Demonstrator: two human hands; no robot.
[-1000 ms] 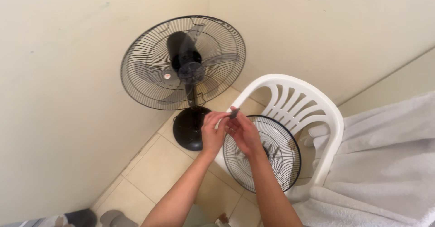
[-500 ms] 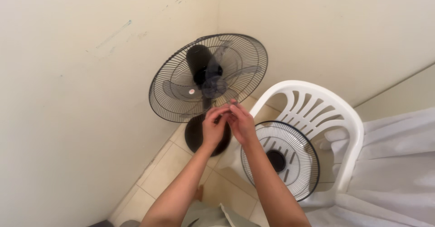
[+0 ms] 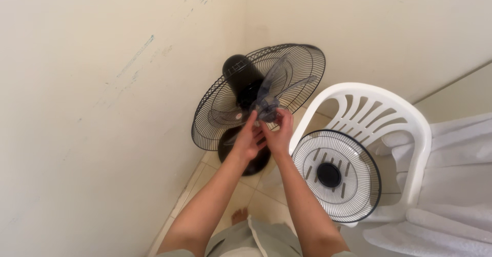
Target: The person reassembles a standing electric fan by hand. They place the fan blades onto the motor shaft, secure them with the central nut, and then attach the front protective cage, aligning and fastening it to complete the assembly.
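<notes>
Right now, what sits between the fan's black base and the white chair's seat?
Head view: the detached front grille, leaning against the white chair, with bare floor tile beside the fan base.

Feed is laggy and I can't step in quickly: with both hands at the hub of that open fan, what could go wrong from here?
1. The left hand and right hand work at the blade hub with the front guard off; if the fan were powered, fingers could be struck.
2. The front guard leans on the white chair and might slide off.
3. Pressure on the hub could tip the stand fan, whose round base sits close to the wall.
</notes>
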